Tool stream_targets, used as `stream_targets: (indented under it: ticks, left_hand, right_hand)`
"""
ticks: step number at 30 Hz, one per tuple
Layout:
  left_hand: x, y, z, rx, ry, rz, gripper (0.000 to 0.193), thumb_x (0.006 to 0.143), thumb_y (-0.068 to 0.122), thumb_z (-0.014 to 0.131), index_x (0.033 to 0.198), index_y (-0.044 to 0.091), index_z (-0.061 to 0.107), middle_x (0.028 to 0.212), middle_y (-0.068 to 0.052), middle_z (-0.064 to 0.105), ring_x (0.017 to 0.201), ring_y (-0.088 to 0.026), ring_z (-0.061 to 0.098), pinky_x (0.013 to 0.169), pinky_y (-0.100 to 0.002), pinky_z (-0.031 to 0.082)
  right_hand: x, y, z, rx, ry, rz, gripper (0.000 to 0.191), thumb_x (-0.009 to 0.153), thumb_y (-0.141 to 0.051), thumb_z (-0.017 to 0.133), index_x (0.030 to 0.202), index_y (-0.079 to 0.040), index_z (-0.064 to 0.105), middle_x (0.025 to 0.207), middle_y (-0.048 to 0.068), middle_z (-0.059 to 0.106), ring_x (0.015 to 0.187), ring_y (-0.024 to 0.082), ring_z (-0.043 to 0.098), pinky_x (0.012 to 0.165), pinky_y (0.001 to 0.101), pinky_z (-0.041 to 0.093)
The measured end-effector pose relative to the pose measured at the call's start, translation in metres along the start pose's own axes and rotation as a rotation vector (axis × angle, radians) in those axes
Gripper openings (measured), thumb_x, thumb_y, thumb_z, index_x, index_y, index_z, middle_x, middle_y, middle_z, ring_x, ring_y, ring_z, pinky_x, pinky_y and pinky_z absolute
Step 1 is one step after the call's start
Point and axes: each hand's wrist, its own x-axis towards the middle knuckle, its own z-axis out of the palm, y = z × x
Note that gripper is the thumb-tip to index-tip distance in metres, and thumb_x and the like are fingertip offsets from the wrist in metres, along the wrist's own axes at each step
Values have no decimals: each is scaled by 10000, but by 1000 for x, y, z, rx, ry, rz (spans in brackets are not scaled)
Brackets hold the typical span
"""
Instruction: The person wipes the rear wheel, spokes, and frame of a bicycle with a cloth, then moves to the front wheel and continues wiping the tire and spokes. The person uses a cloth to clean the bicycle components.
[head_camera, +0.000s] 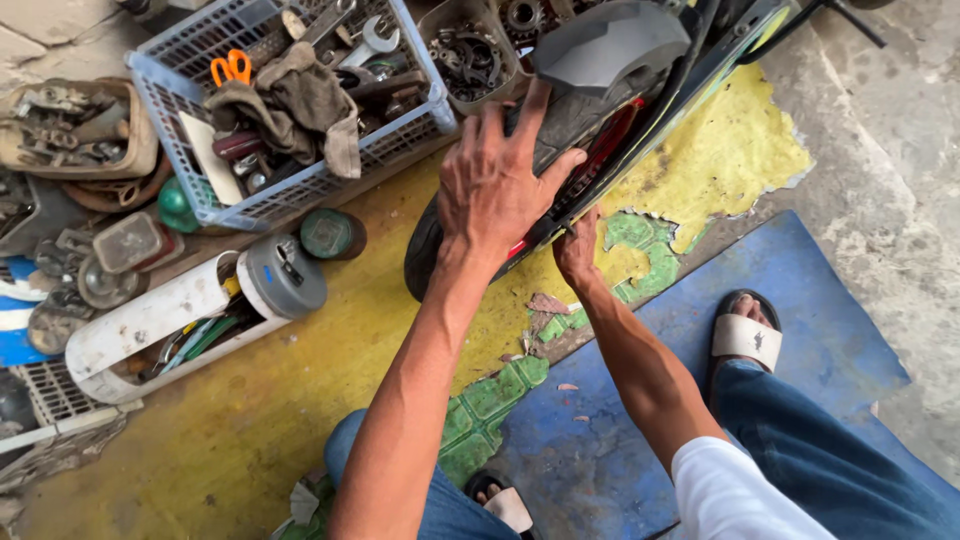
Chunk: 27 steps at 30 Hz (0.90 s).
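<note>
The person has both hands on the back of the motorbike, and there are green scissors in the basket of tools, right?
Not quite: the head view shows the scissors have orange handles, not green. The rest holds: left hand and right hand on the motorbike's rear; basket holds tools.

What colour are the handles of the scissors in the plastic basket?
Orange; the scissors lie in the basket, seen in the head view.

Floor, left side: round green tin (332, 233) just beside the basket's (170, 130) near corner. Small clear lidded box (131, 243) left of it, by the white tube (150, 320). No signs or screens seen.
</note>
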Motion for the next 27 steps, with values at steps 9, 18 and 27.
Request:
stream_targets:
  ticks: [9, 18, 27]
  left_hand:
    - [0, -2, 5, 8, 40, 29, 841, 883, 639, 765, 1541, 270, 393, 1135, -165, 627, 982, -330, 651, 729, -469, 577]
    - [0, -5, 11, 7, 49, 36, 869, 862, 627, 803, 1547, 288, 390, 1098, -150, 625, 958, -316, 652, 723, -462, 582]
    - [0, -7, 12, 27, 63, 45, 856, 876, 617, 811, 1549, 285, 399, 1069, -140, 612, 959, -318, 654, 727, -468, 581]
  right_hand:
    - [-37, -60, 36, -38, 32, 281, 77, 868, -46, 684, 916, 9, 660, 804, 207, 675, 733, 381, 638, 651, 439, 487]
    - [-43, -116, 34, 88, -73, 286, 111, 842, 1, 568, 755, 42, 622, 768, 222, 626, 680, 326, 676, 617, 415, 514]
    - [-64, -136, 38, 147, -325, 472, 154, 830, -133, 682, 846, -6, 769, 630, 173, 638, 555, 213, 659, 570, 398, 530]
